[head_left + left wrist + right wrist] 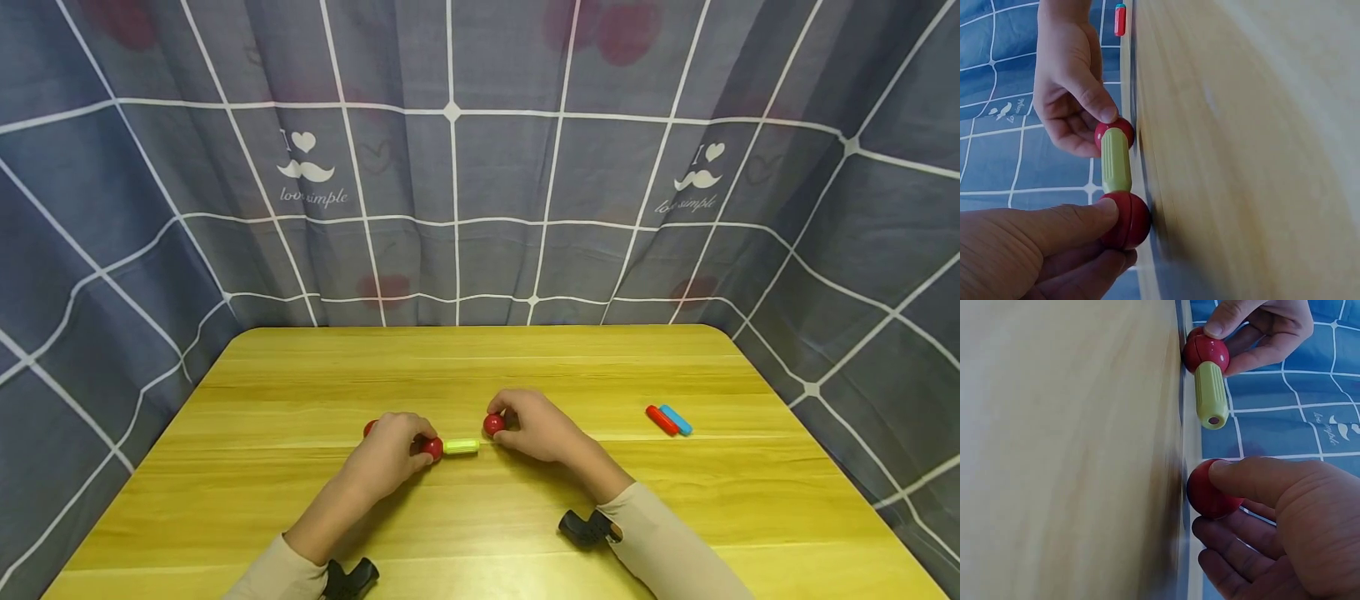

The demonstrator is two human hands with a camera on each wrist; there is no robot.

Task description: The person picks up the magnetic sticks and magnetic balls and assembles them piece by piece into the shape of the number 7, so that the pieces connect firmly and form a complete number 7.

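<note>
My left hand (386, 458) pinches a glossy red ball (432, 449) between thumb and fingers. From that ball a ribbed yellow-green rod (461, 447) points right, its free end showing a small dark round spot in the right wrist view. My right hand (536, 427) holds a second red ball (493, 425) by thumb and fingertips. In the right wrist view a gap separates this red ball (1213, 489) from the tip of the rod (1211, 397). Another red ball (369, 427) peeks out behind the left hand, mostly hidden by it.
A red rod (662, 420) and a blue rod (677, 420) lie side by side on the right part of the wooden table (315, 375). A grey-blue checked curtain (495, 167) surrounds the table at the back and sides.
</note>
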